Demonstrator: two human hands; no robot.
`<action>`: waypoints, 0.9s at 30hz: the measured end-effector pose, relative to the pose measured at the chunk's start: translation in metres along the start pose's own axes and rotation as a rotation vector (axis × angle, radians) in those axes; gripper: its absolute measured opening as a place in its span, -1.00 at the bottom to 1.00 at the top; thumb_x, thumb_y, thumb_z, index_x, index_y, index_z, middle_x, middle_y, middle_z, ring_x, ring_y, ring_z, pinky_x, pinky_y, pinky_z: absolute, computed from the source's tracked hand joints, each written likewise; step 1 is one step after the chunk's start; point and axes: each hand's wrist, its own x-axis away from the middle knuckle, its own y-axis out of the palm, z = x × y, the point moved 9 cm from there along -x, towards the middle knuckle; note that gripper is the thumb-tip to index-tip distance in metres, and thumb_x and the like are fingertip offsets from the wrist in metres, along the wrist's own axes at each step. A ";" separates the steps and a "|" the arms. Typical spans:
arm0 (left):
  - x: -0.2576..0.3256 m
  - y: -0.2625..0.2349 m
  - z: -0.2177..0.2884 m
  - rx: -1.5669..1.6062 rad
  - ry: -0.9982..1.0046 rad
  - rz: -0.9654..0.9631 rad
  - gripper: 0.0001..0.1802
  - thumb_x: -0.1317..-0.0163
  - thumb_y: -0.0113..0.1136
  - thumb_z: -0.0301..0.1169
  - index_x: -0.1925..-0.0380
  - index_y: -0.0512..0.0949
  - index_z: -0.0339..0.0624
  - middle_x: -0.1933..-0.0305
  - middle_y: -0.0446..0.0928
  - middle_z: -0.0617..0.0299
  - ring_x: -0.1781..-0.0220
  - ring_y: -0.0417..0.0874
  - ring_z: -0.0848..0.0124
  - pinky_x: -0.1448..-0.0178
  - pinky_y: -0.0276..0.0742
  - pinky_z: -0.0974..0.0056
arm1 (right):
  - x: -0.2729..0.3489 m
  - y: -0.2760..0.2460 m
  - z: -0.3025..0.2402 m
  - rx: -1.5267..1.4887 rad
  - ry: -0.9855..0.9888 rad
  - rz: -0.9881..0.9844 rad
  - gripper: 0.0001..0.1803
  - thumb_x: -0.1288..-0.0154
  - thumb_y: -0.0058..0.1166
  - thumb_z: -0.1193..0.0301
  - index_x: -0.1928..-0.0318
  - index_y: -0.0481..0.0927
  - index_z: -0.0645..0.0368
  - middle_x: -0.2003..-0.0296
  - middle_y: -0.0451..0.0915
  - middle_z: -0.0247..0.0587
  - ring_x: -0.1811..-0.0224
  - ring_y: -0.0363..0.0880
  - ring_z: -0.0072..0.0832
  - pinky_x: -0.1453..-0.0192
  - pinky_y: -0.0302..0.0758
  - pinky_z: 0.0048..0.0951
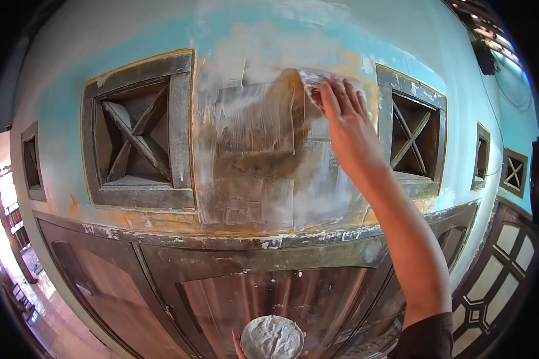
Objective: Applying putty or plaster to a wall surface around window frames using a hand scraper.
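Note:
My right hand [348, 116] reaches up to the wall with its fingers closed on a flat putty scraper [309, 85] smeared white. The scraper's edge lies against a rough patch [251, 122] of grey and brown plaster, streaked with thin whitish filler. Low in the picture, a round bowl [272, 338] holds thick white putty with a groove across it. My left hand [238, 345] cups this bowl from beneath; only fingertips show at its sides.
Wooden vent frames with crossed bars flank the patch, one on the left [139, 128] and one on the right [412, 128]. Below runs a paint-flecked wooden ledge [269, 240] above brown glazed doors [269, 299]. A panelled door [497, 281] stands far right.

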 end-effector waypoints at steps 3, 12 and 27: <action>-0.005 -0.001 0.000 0.003 -0.010 0.003 0.00 -0.22 -0.24 0.54 -0.45 0.35 0.11 -0.51 0.33 0.05 -0.49 0.33 -0.15 -0.48 0.29 -0.39 | 0.005 0.019 -0.010 0.010 0.000 0.024 -0.39 -0.39 -0.03 0.49 -0.41 0.24 0.43 -0.41 0.33 0.25 -0.51 0.25 0.13 -0.56 0.20 0.10; -0.005 -0.009 0.011 0.046 0.013 0.006 0.01 -0.22 -0.24 0.54 -0.44 0.37 0.09 -0.49 0.35 0.03 -0.48 0.35 -0.16 -0.47 0.30 -0.39 | 0.127 0.009 -0.101 -0.108 -0.084 -0.294 -0.29 -0.51 -0.02 0.35 -0.50 0.09 0.47 -0.48 0.16 0.33 -0.52 0.18 0.26 -0.50 0.25 0.23; 0.002 -0.028 0.010 0.117 0.061 0.034 0.02 -0.23 -0.24 0.55 -0.42 0.40 0.04 -0.46 0.39 -0.01 -0.46 0.38 -0.17 -0.46 0.31 -0.40 | 0.135 0.010 -0.120 -0.131 -0.156 -0.359 -0.20 -0.34 0.04 0.45 -0.53 0.08 0.37 -0.51 0.16 0.15 -0.55 0.15 0.20 -0.55 0.19 0.17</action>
